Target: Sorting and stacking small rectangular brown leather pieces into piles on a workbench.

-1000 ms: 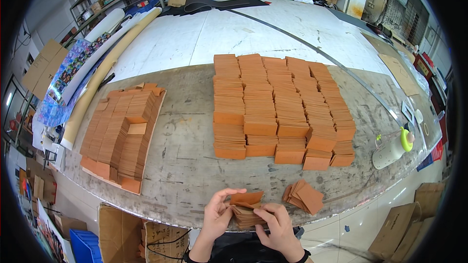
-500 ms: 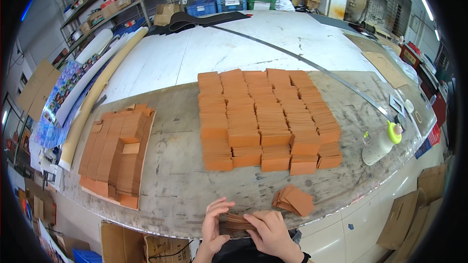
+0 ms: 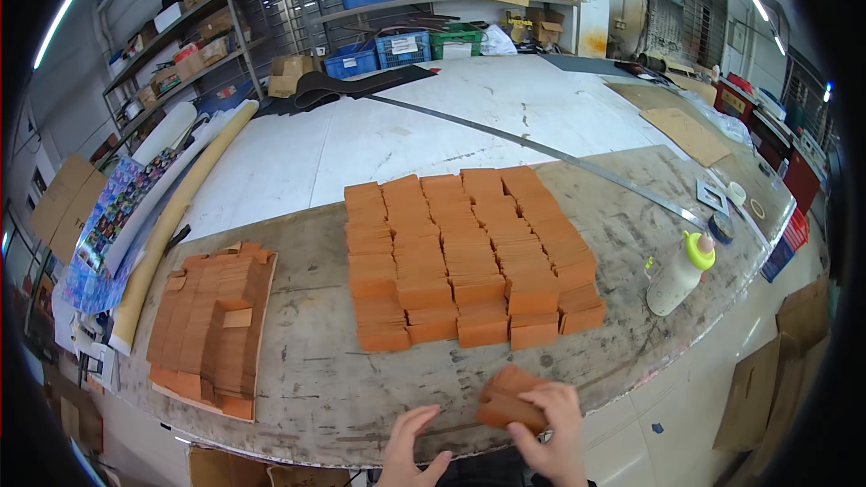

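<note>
Right hand (image 3: 548,428) grip closed on small stack of orange cards (image 3: 507,401), fingers over top, stack resting on near edge of counter (image 3: 307,379). Left hand (image 3: 410,446) open, fingers spread, flat on counter just left of stack, not touching it. Beyond hands: large block of orange card stacks (image 3: 465,252) in rows. Left: overlapped orange sheets on board (image 3: 212,329). Right: white bottle with green cap (image 3: 681,272), upright.

Left hand (image 3: 410,446) open, fingers spread, right hand (image 3: 550,428) curled in a closed grip
</note>
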The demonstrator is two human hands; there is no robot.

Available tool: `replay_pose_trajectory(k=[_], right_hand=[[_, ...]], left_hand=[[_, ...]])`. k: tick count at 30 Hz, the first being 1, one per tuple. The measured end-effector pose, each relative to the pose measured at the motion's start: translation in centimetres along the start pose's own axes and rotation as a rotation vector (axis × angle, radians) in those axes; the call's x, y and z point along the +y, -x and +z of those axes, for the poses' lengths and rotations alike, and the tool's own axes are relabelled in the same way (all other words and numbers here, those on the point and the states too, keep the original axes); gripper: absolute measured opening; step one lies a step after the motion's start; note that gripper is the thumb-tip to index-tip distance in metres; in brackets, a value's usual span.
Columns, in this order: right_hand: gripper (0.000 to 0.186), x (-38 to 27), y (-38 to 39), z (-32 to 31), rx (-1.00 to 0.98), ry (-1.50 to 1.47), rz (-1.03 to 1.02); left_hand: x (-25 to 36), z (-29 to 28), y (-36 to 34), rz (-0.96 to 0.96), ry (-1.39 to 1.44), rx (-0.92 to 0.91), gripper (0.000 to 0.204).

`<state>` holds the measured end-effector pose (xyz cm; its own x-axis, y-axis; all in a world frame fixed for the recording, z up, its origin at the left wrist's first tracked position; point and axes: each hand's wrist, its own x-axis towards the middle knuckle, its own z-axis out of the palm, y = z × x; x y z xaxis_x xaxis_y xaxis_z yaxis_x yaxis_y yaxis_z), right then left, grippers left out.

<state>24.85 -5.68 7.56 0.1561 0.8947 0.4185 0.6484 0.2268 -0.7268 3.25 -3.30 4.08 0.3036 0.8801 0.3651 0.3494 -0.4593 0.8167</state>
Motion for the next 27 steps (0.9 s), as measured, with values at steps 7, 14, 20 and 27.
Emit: replay_pose_trajectory(k=[7,14,20,27], right_hand=[[0.046,5.0,-0.2,0.0,-0.172,-0.149,0.328],[0.069,4.1,-1.4,-1.3,-0.447,-0.147,0.348],[0.093,2.4,-0.4,0.1,-0.405,-0.290,0.394],[0.077,-1.7,-1.6,2.9,-0.424,-0.033,-0.203]], left_hand=[[0.4,4.7,-1.4,-0.141,0.112,-0.236,0.073],[-1.4,6.4,-1.4,-0.213,0.298,-0.176,0.080],[-1.5,4.6,-1.2,-0.151,0.335,-0.267,0.084],[-1.7,0.2,-1.2,0.084,-0.090,-0.123,0.077]])
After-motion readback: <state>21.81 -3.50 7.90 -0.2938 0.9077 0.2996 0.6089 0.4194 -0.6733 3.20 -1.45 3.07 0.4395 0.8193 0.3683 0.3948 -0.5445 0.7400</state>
